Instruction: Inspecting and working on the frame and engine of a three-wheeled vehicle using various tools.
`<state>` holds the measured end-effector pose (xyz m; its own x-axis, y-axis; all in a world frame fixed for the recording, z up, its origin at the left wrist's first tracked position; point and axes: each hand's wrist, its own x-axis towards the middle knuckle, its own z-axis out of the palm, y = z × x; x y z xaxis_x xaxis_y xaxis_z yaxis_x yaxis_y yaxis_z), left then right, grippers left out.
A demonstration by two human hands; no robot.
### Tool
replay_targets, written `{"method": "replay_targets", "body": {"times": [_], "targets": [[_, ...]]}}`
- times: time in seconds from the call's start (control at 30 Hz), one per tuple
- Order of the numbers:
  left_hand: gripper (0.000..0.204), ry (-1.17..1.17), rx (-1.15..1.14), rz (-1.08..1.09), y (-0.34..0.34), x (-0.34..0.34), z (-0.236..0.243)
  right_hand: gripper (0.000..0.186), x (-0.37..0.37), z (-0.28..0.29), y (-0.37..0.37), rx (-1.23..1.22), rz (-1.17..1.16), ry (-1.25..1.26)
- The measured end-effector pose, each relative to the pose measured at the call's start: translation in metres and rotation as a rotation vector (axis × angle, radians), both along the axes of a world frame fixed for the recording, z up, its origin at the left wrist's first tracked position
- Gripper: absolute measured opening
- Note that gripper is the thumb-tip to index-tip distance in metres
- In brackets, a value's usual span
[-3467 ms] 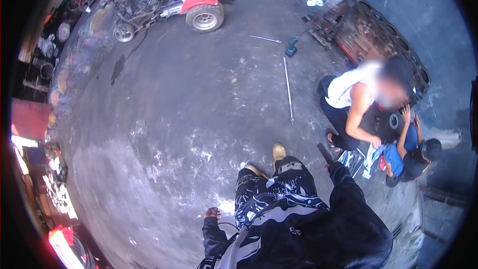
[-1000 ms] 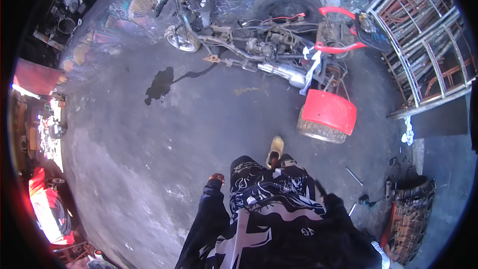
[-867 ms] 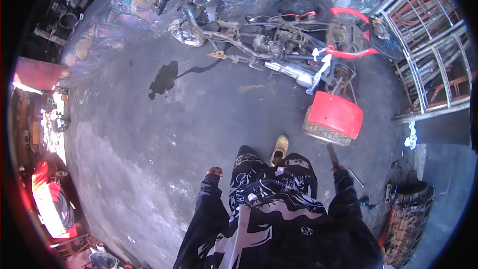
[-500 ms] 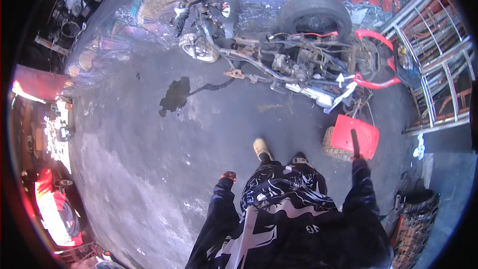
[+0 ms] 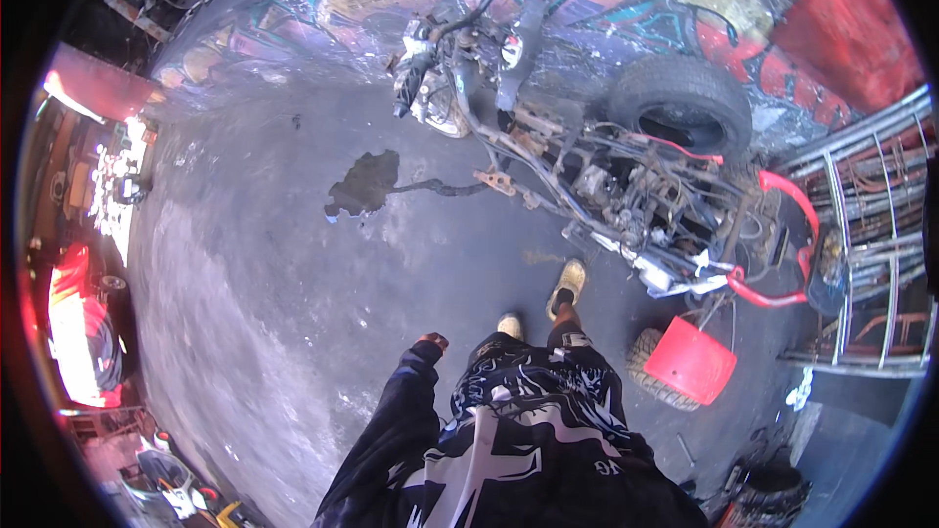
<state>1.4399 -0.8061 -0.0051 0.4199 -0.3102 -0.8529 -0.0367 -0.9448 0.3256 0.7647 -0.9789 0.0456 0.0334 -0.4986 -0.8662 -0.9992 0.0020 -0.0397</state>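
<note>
My left hand [image 5: 433,340] hangs over the grey floor beside my left thigh, its fingers curled in with nothing showing in them. My right hand is out of the picture. Ahead and to the right, a stripped vehicle frame [image 5: 548,181] with handlebars and a bare engine stands by the painted wall. At its rear, a red plastic panel [image 5: 693,360] rests over a knobby tyre [image 5: 641,357]. My right foot [image 5: 569,282] in a tan shoe is forward, close to the frame.
A large loose tyre [image 5: 685,88] leans at the wall behind the frame. Metal racks [image 5: 861,254] with rods stand at the right. A dark wet patch [image 5: 364,184] marks the floor. Another knobby tyre [image 5: 768,499] lies low right, and a small motorbike [image 5: 176,489] low left.
My right hand, which held a long dark bar-like thing over the red panel, has left the picture. My right foot has stepped forward. The view has shifted, bringing the frame nearer.
</note>
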Motion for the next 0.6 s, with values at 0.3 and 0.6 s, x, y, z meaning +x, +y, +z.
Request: {"method": "replay_targets", "body": {"times": [0.3, 0.6], "targets": [[0.023, 0.970, -0.984, 1.038, -0.133, 0.085, -0.016, 0.060, 0.173, 0.114, -0.288, -0.098, 0.238, -0.129], [0.054, -0.532, -0.999, 0.619, -0.344, 0.151, 0.308, 0.058, 0.316, 0.274, -0.431, -0.439, 0.574, -0.087]]}}
